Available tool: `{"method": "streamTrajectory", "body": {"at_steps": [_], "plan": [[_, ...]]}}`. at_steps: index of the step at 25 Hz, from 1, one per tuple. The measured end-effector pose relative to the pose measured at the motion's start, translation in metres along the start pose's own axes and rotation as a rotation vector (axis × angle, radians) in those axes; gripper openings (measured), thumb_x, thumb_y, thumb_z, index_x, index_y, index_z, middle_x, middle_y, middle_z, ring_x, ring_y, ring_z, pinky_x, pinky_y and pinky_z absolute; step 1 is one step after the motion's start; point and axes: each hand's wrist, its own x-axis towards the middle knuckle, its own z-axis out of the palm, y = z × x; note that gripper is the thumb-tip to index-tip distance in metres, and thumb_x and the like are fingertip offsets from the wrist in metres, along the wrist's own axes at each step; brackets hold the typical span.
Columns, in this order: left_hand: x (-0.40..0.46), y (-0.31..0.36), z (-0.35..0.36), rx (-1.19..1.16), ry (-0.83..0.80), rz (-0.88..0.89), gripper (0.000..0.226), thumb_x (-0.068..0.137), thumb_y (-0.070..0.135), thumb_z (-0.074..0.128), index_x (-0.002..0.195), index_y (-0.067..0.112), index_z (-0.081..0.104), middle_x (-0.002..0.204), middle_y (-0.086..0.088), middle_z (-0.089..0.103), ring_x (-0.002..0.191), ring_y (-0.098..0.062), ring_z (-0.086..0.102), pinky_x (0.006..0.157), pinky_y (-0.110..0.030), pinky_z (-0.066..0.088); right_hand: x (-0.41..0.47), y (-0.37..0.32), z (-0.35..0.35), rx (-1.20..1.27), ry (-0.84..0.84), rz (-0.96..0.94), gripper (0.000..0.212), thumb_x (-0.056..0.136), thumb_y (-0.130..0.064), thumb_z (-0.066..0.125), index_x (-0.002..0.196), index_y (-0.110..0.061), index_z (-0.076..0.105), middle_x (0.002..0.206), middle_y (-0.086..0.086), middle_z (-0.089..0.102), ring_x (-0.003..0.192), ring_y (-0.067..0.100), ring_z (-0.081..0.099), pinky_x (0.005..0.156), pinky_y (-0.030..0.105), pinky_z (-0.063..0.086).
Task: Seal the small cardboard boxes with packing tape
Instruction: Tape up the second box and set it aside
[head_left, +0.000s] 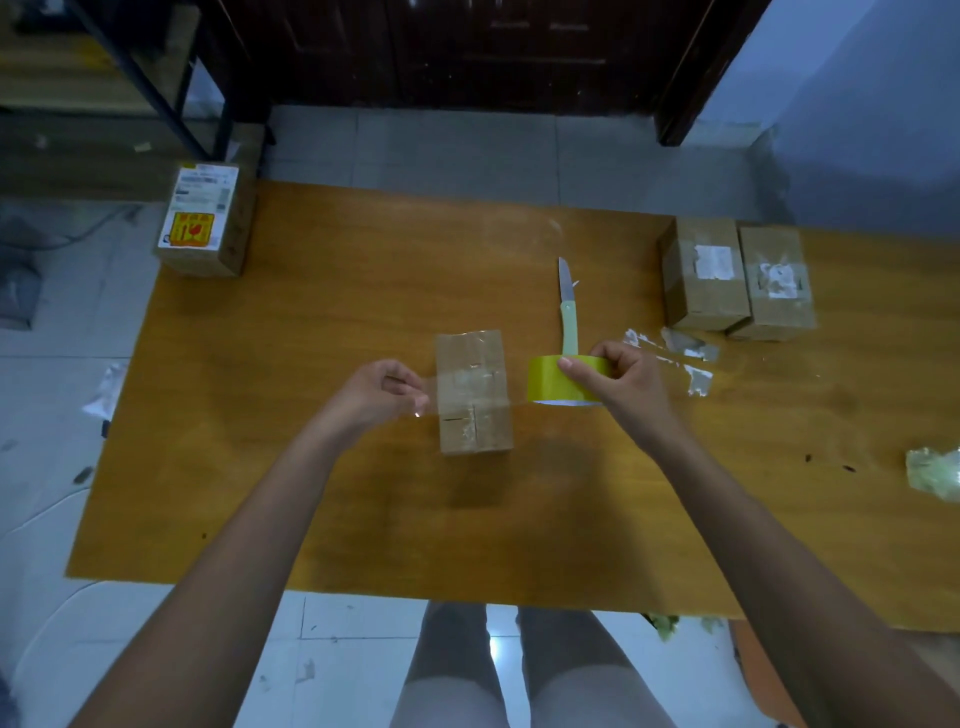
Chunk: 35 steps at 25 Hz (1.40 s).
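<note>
A small cardboard box (474, 391) lies in the middle of the orange wooden table (322, 322), old tape marks on its top. My right hand (615, 382) grips a yellow roll of packing tape (550, 379) just right of the box. A clear strip of tape (431, 395) stretches from the roll across the box top to my left hand (382, 395), which pinches its free end just left of the box.
A knife (567, 312) with a pale green handle lies behind the roll. Two cardboard boxes (735, 278) stand at the right, one labelled box (205, 221) at the far left corner. Tape scraps (685, 358) and crumpled plastic (932, 473) lie on the right side.
</note>
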Motion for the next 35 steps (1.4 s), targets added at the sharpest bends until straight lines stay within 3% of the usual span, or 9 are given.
{"method": "streamTrajectory", "body": {"at_steps": [4,7,11,18,22,32,35], "plan": [[0.009,-0.004,0.007,-0.031,0.081,-0.044,0.019,0.082,0.006,0.074,0.090,0.016,0.060,0.086,0.002,0.065,0.083,-0.014,0.061,0.066,-0.023,0.044,0.006,0.010,0.005,-0.050,-0.020,-0.011,0.033,0.081,-0.027,0.076,0.065,-0.009,0.053,0.052,-0.014,0.042,0.049,-0.001,0.038,0.047,0.013,0.028],[0.009,-0.004,0.009,-0.034,0.043,-0.055,0.023,0.080,0.003,0.074,0.098,0.010,0.061,0.083,0.000,0.065,0.075,-0.010,0.060,0.059,-0.018,0.042,0.006,0.015,0.004,-0.060,-0.022,-0.008,0.033,0.081,-0.028,0.076,0.068,-0.006,0.055,0.057,-0.008,0.044,0.051,-0.001,0.039,0.048,0.013,0.029],[0.008,0.000,0.012,-0.016,0.063,-0.065,0.023,0.082,0.004,0.073,0.100,0.011,0.061,0.090,-0.001,0.066,0.081,-0.011,0.061,0.062,-0.018,0.043,0.005,0.020,0.002,-0.065,-0.012,0.000,0.039,0.081,-0.029,0.076,0.071,0.003,0.056,0.058,-0.006,0.045,0.051,-0.001,0.040,0.048,0.013,0.030],[0.005,0.000,0.013,0.006,0.057,-0.049,0.028,0.079,0.000,0.075,0.101,0.009,0.060,0.082,-0.001,0.066,0.074,-0.010,0.062,0.060,-0.017,0.042,-0.001,0.021,0.000,-0.039,-0.013,0.016,0.031,0.081,-0.028,0.075,0.066,-0.012,0.053,0.051,-0.017,0.045,0.050,-0.001,0.041,0.048,0.011,0.030],[0.001,-0.002,0.019,0.004,0.079,-0.033,0.028,0.079,-0.002,0.074,0.102,0.007,0.059,0.085,-0.004,0.067,0.080,-0.014,0.062,0.065,-0.017,0.045,-0.005,0.024,0.000,-0.050,-0.010,0.028,0.028,0.080,-0.031,0.075,0.065,-0.019,0.055,0.056,-0.014,0.048,0.052,-0.003,0.044,0.049,0.011,0.032],[0.004,-0.005,0.023,0.097,0.120,-0.046,0.026,0.080,0.005,0.075,0.098,0.015,0.059,0.090,0.001,0.068,0.081,-0.008,0.061,0.063,-0.021,0.042,-0.008,0.030,0.000,-0.073,-0.006,0.027,0.026,0.080,-0.031,0.075,0.067,-0.019,0.057,0.058,-0.012,0.050,0.053,-0.003,0.045,0.049,0.010,0.032],[0.007,-0.008,0.024,0.111,0.136,-0.046,0.024,0.080,0.006,0.075,0.097,0.015,0.059,0.087,0.003,0.067,0.082,-0.008,0.061,0.074,-0.026,0.048,-0.007,0.031,0.000,-0.066,-0.005,0.029,0.026,0.080,-0.031,0.075,0.066,-0.020,0.056,0.057,-0.014,0.048,0.053,-0.004,0.044,0.049,0.010,0.032]]}}
